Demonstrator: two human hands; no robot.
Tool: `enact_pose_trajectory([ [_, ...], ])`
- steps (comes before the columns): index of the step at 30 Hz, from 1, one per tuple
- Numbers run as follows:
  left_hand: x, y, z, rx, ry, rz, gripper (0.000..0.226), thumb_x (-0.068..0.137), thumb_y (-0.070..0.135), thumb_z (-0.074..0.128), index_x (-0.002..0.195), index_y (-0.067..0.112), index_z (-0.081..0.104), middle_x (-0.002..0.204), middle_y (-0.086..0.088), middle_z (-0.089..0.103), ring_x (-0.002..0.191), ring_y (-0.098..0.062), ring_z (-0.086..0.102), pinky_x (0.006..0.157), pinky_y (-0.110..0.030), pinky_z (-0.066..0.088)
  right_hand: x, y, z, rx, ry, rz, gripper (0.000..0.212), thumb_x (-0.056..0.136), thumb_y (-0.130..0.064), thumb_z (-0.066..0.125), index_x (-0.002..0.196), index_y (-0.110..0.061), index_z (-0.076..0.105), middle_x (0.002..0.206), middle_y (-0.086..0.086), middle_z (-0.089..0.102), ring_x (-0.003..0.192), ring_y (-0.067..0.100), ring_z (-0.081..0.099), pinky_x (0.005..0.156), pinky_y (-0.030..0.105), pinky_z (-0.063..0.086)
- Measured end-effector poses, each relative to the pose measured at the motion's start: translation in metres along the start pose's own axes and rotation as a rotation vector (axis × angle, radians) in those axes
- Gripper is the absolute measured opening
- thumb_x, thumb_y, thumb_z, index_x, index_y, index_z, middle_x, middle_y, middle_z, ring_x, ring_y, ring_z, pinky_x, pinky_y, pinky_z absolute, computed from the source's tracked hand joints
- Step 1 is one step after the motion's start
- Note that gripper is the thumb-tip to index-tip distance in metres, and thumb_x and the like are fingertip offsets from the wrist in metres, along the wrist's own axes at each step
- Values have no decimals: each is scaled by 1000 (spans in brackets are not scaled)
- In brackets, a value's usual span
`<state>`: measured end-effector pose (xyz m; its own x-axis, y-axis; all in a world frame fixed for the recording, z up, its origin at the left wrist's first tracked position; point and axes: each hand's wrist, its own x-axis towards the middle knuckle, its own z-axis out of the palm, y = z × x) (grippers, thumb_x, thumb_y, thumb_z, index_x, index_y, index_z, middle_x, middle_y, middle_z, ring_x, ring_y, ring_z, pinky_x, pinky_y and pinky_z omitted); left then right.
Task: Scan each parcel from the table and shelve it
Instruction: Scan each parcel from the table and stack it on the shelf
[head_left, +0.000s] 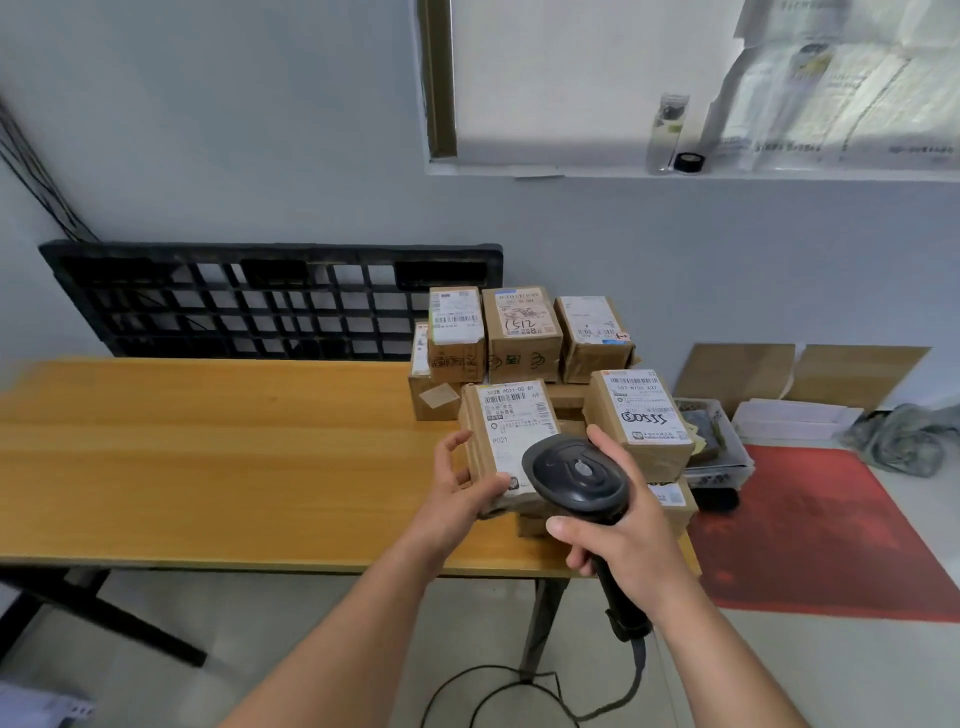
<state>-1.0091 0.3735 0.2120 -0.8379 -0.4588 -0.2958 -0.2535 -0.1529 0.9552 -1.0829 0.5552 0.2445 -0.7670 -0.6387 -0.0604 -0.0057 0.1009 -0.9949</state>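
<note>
1. Brown cardboard, taped at the edges, makes up the parcel (511, 441) in the left hand (462, 493). It is a small box whose top face is almost covered by a white label with a barcode, rows of small print and "P021".
2. The left grip is curled round the box's near left corner, thumb on the label's lower edge and fingers up the left side. The parcel is tilted towards the camera above the wooden surface (208, 457), at the front of a stack.
3. The right hand (618, 540) is wrapped fully round the handle of a dark grey scanner (576, 475). The scanner's head sits just beside the left grip's thumb, over the parcel's near right corner.
4. Just beyond the right grip stands a second labelled box (641, 415) with black handwriting on its label. Farther past both grips is a back row of boxes (522, 332).
5. The scanner head hides the label's lower right part, and its scanning window faces away.
6. Whether the parcel's far end rests on the boxes beneath cannot be told.
7. A low box (670, 501) under the right grip is mostly covered.
8. The small print is too blurred to read.
9. The cable (519, 686) runs down from below the right grip and is cut off at the bottom edge.
</note>
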Motion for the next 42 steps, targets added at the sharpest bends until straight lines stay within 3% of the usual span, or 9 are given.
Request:
enact_pose_trajectory([
  [2,-11,7,-20,-9,-4,45,102,71,17,77,138,55,10,128,-9,59,114,-25,59,73,-26,54,-1,-10,12,-6,-45,-28,91,58,-17,83,126,-62,42,114,4,67,51,28,61,49,35,50],
  [5,-29,22,-46,37,43,147,117,71,-8,75,145,49,4,124,-7,53,110,-28,58,65,-24,55,-3,-28,31,-29,-94,-96,91,59,-19,83,124,-66,41,118,4,64,54,29,63,51,35,52],
  [8,-43,35,-68,102,135,224,117,70,-16,72,146,43,6,114,3,47,102,-19,55,61,-26,55,-6,-50,45,4,-141,-154,91,61,-18,82,132,-58,41,112,7,67,54,31,64,51,38,52],
  [13,-61,36,-101,120,262,260,116,66,-14,75,144,40,10,119,-5,45,108,-23,52,62,-28,57,-13,-82,62,127,-258,-242,91,63,-9,77,137,-44,38,81,22,70,49,34,59,46,37,49],
  [18,-75,38,-114,116,336,278,113,66,-13,76,143,40,10,116,-3,46,107,-21,52,61,-26,56,-15,-89,72,121,-315,-273,92,65,-8,77,142,-38,37,66,18,68,48,34,59,45,40,50],
  [24,-87,38,-121,113,395,284,110,68,-12,76,138,44,11,116,-2,45,107,-20,51,60,-26,56,-15,-87,78,128,-385,-254,89,63,-8,78,137,-44,42,76,13,72,49,35,60,46,40,49],
  [29,-94,35,-122,133,450,284,109,68,-9,77,133,48,11,118,-2,46,109,-17,49,61,-19,54,-14,-83,77,136,-416,-231,93,62,-8,80,139,-45,43,108,9,71,50,37,60,47,40,50],
  [36,-100,29,-119,132,510,277,113,64,-5,79,133,54,12,128,-8,44,114,-24,49,69,-31,58,-11,-79,75,154,-465,-218,95,61,-8,80,140,-43,41,89,17,72,49,36,60,46,38,49],
  [42,-125,23,-118,139,636,286,111,68,-4,79,138,49,11,124,-2,43,110,-15,50,63,-20,55,-7,-78,85,173,-497,-246,99,58,-8,90,135,-46,41,85,19,70,49,33,60,45,35,50],
])
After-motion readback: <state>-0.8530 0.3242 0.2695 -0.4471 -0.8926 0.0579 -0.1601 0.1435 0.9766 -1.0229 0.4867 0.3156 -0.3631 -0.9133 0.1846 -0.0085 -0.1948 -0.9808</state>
